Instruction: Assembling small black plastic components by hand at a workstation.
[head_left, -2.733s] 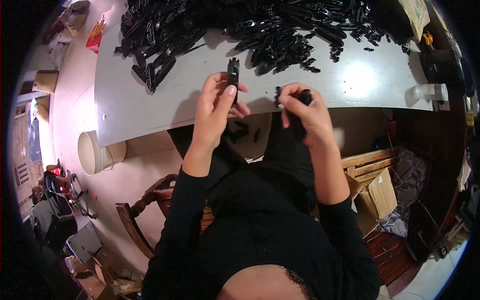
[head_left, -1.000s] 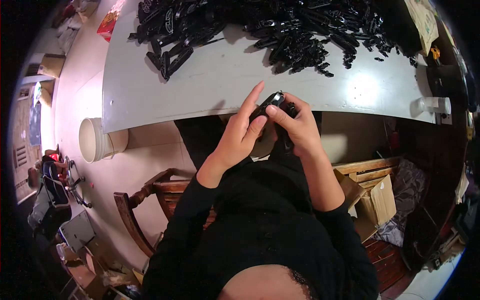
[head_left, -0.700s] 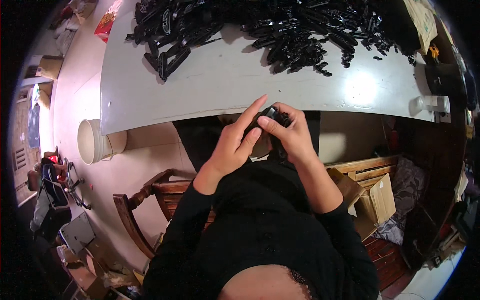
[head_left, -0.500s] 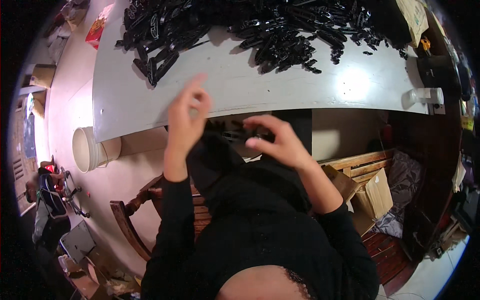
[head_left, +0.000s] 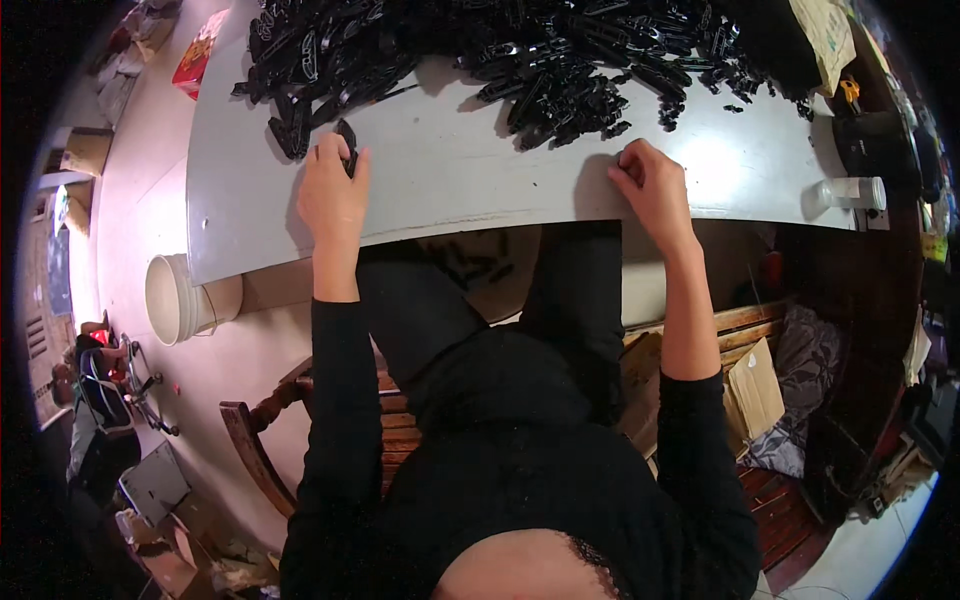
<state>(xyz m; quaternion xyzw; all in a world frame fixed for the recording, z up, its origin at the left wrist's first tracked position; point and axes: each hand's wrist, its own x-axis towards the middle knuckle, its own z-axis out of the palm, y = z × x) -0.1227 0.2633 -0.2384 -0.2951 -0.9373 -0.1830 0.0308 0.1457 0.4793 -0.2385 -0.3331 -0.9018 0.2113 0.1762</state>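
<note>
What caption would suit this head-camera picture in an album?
Seated person's left hand touches a black part by the heap; right hand rests on grey table.

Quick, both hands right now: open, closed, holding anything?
Left hand: on the grey table, fingers closed around a black plastic part at the pile's edge.
Right hand: curled on the table near the pile; a held piece cannot be told.

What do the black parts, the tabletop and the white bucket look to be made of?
Black parts: likely moulded plastic, glossy glints.
Tabletop: smooth pale grey sheet with a soft sheen, perhaps laminate or painted board.
White bucket: probably plastic, matte, with a thick rim.
</note>
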